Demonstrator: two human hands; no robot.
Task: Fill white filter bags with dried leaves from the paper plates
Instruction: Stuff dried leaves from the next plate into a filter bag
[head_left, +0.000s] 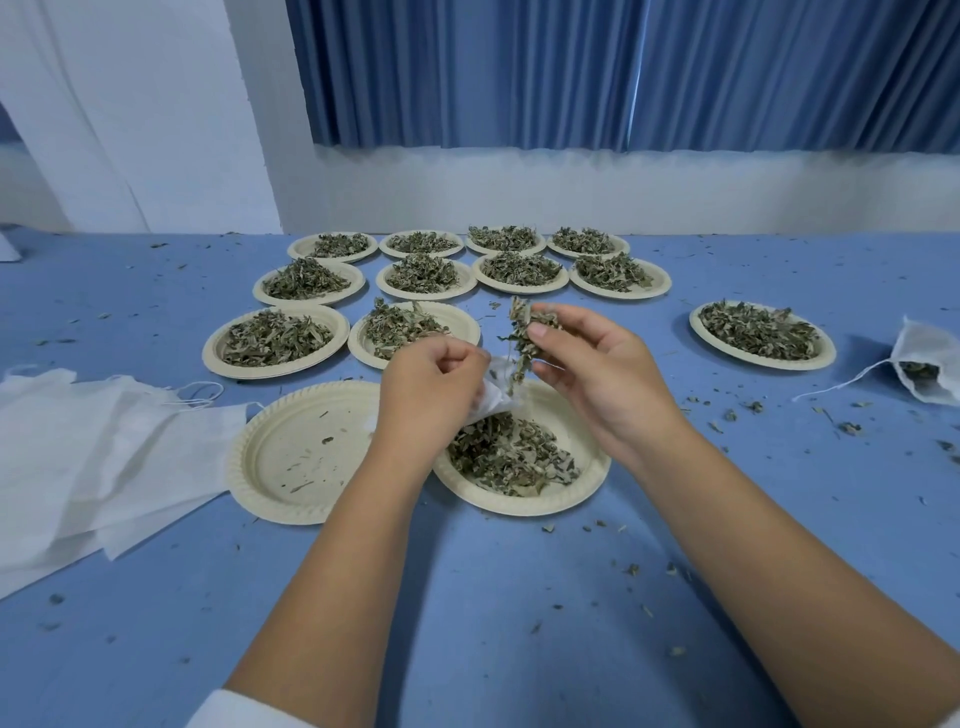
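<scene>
Holding a white filter bag (496, 397) over a half-full paper plate (587, 483) on the blue bench (493, 597), the left hand (431, 379) keeps a narrow grip on the bag's mouth. The right hand (587, 364) has its grip closed round a clump of dried leaves (524, 332) just above the bag. An emptied plate (291, 457) and a stack of flat bags (78, 457) lie left of the half-full plate, a filled bag (930, 364) far right.

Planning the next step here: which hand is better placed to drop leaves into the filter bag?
Right. The right hand pinches dried leaves just above the filter bag, whose mouth the left hand grips.
</scene>
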